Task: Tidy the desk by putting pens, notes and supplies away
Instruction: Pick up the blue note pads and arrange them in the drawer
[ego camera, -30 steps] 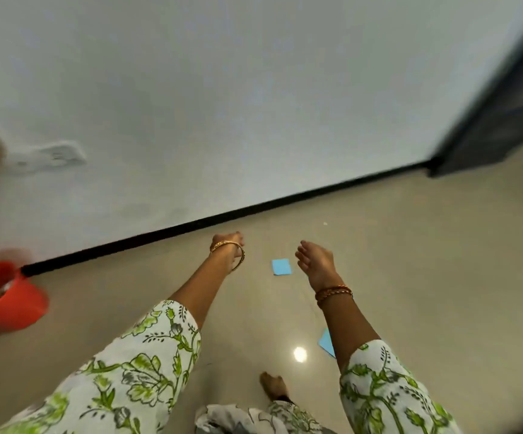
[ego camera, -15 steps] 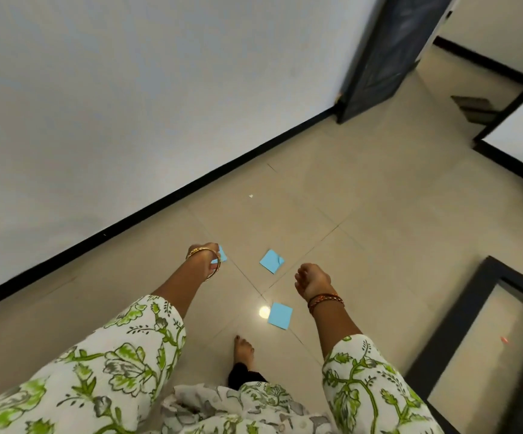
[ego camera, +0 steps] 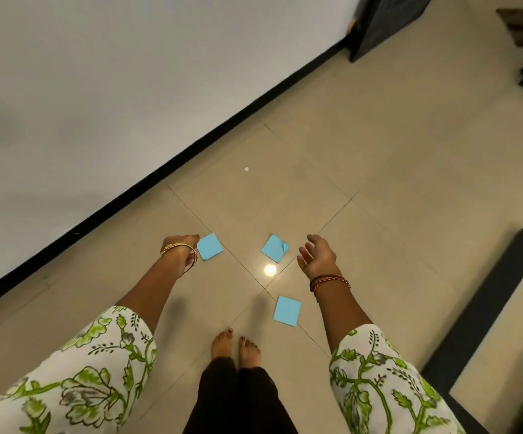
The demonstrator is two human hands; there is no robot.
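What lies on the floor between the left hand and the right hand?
In the head view, two blue notes lie between the left hand and right hand: one beside the left fingers, one with a curled corner.

Your left hand (ego camera: 181,249) hides its own fingers and one corner of the nearest blue note (ego camera: 210,246).

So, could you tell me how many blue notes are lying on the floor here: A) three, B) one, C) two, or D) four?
A: three blue notes show on the tiled floor, one by the left hand at, one with a curled corner near the right hand at, and one nearer the feet at.
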